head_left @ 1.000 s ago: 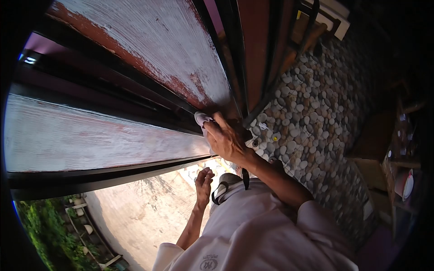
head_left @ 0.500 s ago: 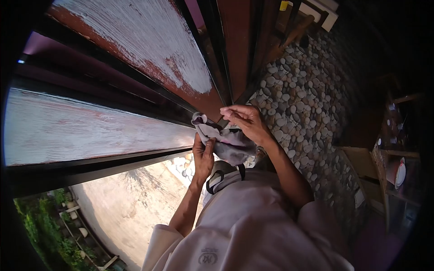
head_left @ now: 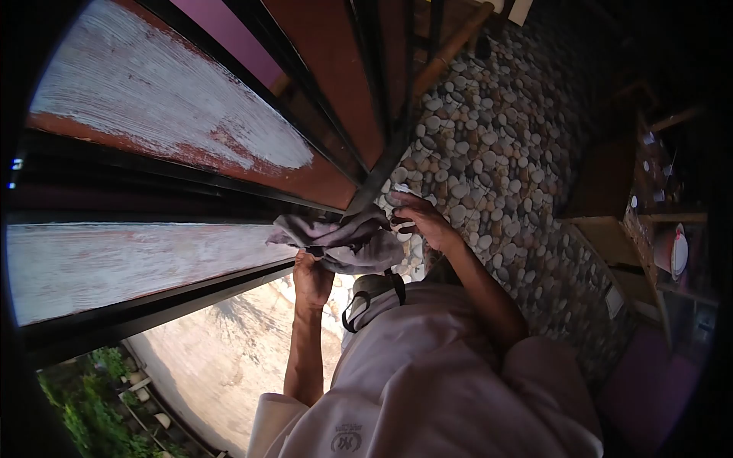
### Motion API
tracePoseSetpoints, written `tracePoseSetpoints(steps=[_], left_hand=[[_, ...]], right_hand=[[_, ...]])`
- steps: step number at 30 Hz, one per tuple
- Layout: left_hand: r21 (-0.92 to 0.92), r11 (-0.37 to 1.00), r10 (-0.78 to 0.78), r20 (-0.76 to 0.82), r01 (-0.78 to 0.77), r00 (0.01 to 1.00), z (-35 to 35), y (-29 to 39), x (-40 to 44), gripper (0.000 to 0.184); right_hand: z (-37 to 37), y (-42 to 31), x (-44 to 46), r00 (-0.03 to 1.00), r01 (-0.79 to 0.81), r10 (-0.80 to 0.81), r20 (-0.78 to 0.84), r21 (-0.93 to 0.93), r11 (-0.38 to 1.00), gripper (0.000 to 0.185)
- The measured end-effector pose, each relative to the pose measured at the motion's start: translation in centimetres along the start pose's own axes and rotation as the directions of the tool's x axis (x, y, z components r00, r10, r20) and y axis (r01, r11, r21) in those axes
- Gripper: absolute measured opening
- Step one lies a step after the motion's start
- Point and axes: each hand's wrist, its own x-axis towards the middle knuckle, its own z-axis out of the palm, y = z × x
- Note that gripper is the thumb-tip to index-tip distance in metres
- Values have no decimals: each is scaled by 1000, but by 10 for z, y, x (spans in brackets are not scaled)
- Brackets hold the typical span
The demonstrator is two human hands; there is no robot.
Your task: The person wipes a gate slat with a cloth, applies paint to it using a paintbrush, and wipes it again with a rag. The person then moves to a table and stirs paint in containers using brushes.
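Observation:
A crumpled grey-purple cloth (head_left: pixel 355 248) hangs in front of my body. My left hand (head_left: pixel 311 278) grips its left edge, the fingers partly hidden by the fabric. At the cloth's right side is my right hand (head_left: pixel 421 220), fingers apart and slightly curled, with nothing seen held in it. Beyond the hands stand wooden panels in dark frames. The upper panel (head_left: pixel 175 95) is reddish brown, streaked with whitish paint. The lower panel (head_left: pixel 145 256) is covered in the same whitish streaks. A third panel (head_left: pixel 328 61) is plain reddish brown.
A pebble-patterned floor (head_left: pixel 496 145) spreads to the right. A wooden shelf unit (head_left: pixel 611 237) stands at the far right, with a white-rimmed bowl (head_left: pixel 679 250). Sunlit ground (head_left: pixel 221 351) and green plants (head_left: pixel 92 404) lie at lower left.
My right hand has come off the panel and stands apart from the cloth. My left hand has taken hold of the cloth, now bunched and spread wider. The view has shifted.

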Motion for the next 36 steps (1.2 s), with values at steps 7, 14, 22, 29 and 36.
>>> tracePoseSetpoints(steps=[7, 14, 22, 29, 36], left_hand=[[-248, 961, -105, 96, 126, 990, -13, -2, -8, 53], [-293, 951, -110, -13, 102, 994, -10, -14, 1, 47], [-206, 965, -181, -76, 162, 981, -17, -38, 14, 42], [-212, 944, -267, -40, 253, 963, -10, -41, 19, 44], [-215, 946, -248, -5, 241, 969, 2, -38, 20, 51]], right_hand=[[-8, 7, 6, 985, 152, -125, 118, -257, 954, 30], [-45, -29, -7, 988, 157, -149, 49, -242, 958, 28], [-38, -77, -34, 998, 16, -34, 57, 301, 954, 30], [-29, -96, -46, 959, 156, -250, 131, 493, 856, 36], [-57, -40, -18, 982, 58, -54, -178, 13, 998, 31]])
